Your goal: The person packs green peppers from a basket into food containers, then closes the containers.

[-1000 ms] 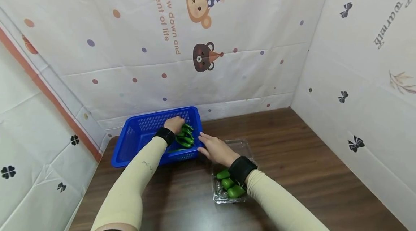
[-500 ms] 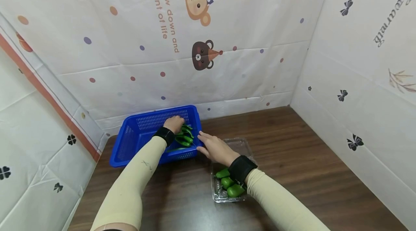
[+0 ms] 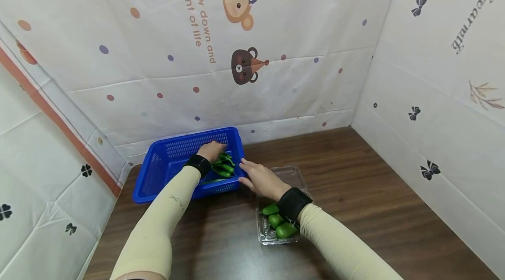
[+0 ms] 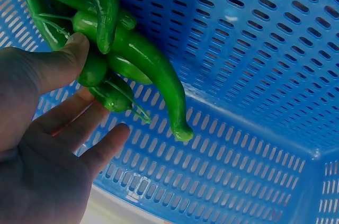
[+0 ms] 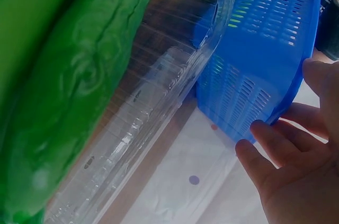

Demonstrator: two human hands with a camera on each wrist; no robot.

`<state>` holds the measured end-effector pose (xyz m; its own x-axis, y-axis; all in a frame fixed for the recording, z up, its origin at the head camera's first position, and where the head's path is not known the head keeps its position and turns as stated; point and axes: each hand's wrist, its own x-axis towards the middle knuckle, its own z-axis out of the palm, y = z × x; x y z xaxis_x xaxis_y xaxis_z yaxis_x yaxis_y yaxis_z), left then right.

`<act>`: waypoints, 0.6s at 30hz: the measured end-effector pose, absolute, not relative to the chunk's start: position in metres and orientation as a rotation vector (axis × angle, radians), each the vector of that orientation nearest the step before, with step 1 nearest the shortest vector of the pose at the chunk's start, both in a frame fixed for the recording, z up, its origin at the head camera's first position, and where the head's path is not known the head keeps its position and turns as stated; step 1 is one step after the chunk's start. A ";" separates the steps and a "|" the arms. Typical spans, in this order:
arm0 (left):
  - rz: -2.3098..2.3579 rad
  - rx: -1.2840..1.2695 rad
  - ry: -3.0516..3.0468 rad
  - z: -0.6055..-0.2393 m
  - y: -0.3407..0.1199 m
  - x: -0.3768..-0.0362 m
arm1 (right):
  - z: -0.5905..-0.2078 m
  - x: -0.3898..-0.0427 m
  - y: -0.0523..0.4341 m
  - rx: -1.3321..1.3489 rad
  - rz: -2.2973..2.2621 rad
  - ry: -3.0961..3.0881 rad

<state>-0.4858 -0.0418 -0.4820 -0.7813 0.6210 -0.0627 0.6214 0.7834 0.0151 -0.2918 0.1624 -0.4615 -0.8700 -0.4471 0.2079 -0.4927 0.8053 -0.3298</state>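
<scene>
In the head view we see the left hand (image 3: 212,150) inside the blue perforated plastic basket (image 3: 165,170), which stands at the back left of the dark wooden table (image 3: 355,175). The bunch of long green chili peppers (image 3: 224,167) lies in the right part of this basket, directly under and to the right of the left hand, so the left hand is the nearer one. The right hand (image 3: 262,180) rests at the right outer wall of the basket, fingers stretched towards it, above the clear plastic clamshell box (image 3: 293,175) that contains short green peppers (image 3: 279,224). From here we cannot tell how the left fingers are closed.

In the left wrist view we see more. The thumb (image 4: 61,62) presses against the side of the long green chili peppers (image 4: 124,49), and the other fingers (image 4: 87,128) lie almost straight below them, so the hand is spread and only touches the bunch; it does not close around it. The long axis of the peppers runs diagonally, with the tips pointing to the basket floor (image 4: 254,75).

In the right wrist view the fingers (image 5: 275,144) are relaxed and touch the lower edge of the blue basket (image 5: 265,60), holding nothing. Close to the camera are the short green peppers (image 5: 69,86) and the rim of the clear box (image 5: 175,75), touching the basket wall.
</scene>
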 end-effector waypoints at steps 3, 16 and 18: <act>0.002 1.017 2.903 -0.482 -0.042 -0.486 | -0.461 -0.292 0.163 0.747 0.572 -2.871; 0.047 1.026 2.919 -0.481 -0.048 -0.484 | -0.460 -0.292 0.163 0.763 0.562 -2.858; 0.050 1.029 2.922 -0.479 -0.048 -0.482 | -0.461 -0.292 0.163 0.753 0.561 -2.868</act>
<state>-0.4818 -0.0481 -0.4795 -0.7786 0.6268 -0.0299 0.6254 0.7790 0.0448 -0.2921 0.1630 -0.4605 -0.8683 -0.4497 0.2094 -0.4954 0.8072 -0.3210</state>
